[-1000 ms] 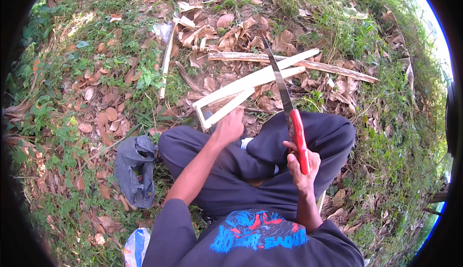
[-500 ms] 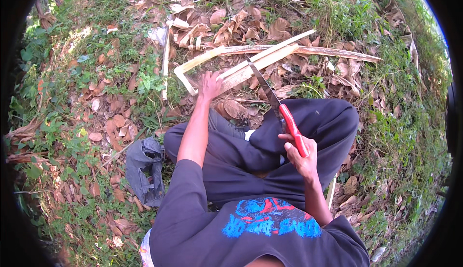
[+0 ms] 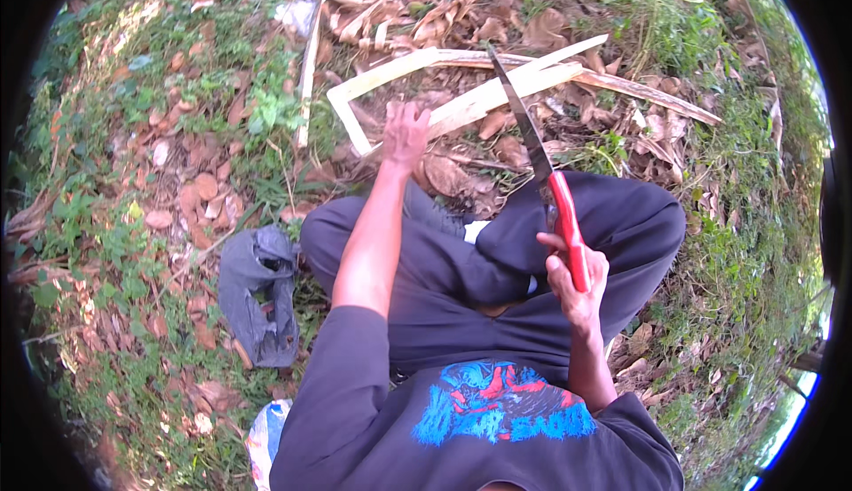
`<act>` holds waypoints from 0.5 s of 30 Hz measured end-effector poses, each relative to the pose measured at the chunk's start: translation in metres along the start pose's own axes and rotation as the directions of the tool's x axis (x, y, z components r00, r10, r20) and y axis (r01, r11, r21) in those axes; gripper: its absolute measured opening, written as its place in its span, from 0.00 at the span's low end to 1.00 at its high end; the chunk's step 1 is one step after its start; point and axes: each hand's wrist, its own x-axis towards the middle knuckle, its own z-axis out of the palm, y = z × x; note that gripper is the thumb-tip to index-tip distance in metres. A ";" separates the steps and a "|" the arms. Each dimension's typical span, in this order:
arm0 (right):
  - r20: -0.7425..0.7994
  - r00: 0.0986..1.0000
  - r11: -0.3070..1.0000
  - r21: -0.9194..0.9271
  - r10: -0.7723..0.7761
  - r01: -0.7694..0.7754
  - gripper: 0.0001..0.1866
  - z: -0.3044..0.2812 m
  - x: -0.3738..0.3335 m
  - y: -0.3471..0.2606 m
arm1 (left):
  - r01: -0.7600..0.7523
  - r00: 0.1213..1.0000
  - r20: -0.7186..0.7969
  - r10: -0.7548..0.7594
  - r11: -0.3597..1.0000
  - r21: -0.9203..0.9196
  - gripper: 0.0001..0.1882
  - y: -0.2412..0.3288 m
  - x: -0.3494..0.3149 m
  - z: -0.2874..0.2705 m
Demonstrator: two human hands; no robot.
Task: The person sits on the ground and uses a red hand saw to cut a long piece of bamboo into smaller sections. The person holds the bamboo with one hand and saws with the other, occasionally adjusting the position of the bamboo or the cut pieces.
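Observation:
My right hand [image 3: 579, 291] is closed round the red handle of a saw [image 3: 565, 212], its thumb along the side. The long dark blade points away from me and slants left, its tip over the wooden strips; its teeth are too fine to make out. My left hand [image 3: 406, 133] is at the near left end of a pale wooden strip [image 3: 484, 101], fingers bent over it; the underside of the grip is hidden. A second pale strip [image 3: 577, 50] lies alongside, crossing a long brown-edged strip [image 3: 657, 94]. An angled pale piece [image 3: 382, 75] lies just beyond my left hand.
I sit cross-legged on ground with dry leaves and grass. Another thin strip [image 3: 309, 78] lies farther left, a whitish plastic scrap [image 3: 295, 17] near its top. A dark plastic bag [image 3: 259, 291] sits beside my left knee. A patterned bag [image 3: 269, 438] shows behind my left arm.
The view has shifted slightly. The saw's handle and blade have moved a little right, and the blade stands slightly steeper. My left hand remains at the strips' near end.

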 end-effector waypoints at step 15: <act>0.016 1.000 0.997 -0.070 0.014 -0.012 0.13 0.029 0.011 0.003 | 0.059 0.998 0.043 -0.053 0.982 -0.177 0.11 -0.010 0.000 0.012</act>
